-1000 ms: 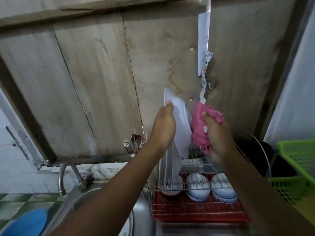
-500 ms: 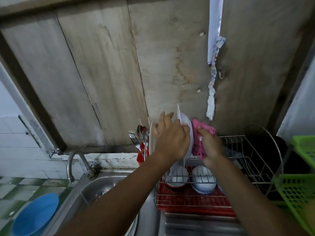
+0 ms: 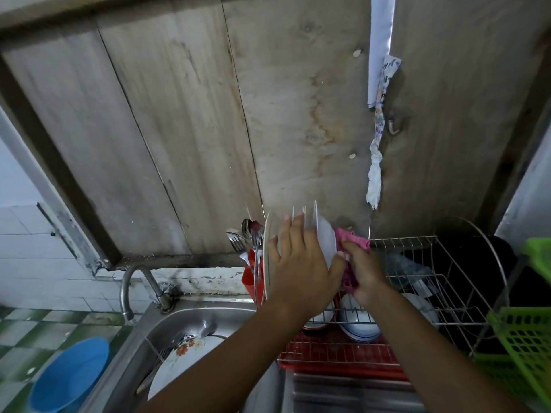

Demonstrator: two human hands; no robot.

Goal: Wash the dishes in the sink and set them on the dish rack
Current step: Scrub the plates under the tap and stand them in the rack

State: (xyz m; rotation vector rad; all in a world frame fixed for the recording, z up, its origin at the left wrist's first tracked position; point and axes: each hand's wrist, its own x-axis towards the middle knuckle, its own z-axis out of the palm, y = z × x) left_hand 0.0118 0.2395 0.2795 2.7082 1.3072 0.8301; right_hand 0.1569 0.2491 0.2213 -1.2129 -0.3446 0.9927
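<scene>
Starting on your far left, there's a blue bowl (image 3: pixel 68 374) down on the checkered floor. Next comes the tap (image 3: pixel 131 287) over the steel sink (image 3: pixel 179 320), where a flowered plate (image 3: pixel 185 353) is lying unwashed. At the left end of the dish rack (image 3: pixel 432 263) a red cutlery holder (image 3: pixel 249 272) has spoons and forks sticking up out of it. Right beside that, a few plates stand on edge.

Your left hand (image 3: pixel 301 269) is on the white plate (image 3: pixel 326 239), which is upright in the rack's top tier next to the others. Its fingers (image 3: pixel 293 231) are spread up over the rims and the thumb is hooked against the plate's near edge, so it's a proper grip. Your right hand (image 3: pixel 365 272) is bunching the pink cloth (image 3: pixel 354 238), with the fingers curled round it, and it's touching the plate's right face.

Below them, upturned bowls (image 3: pixel 357 320) sit on the lower tier over the red drip tray (image 3: pixel 337 353). At the far right is a green basket (image 3: pixel 527 338).
</scene>
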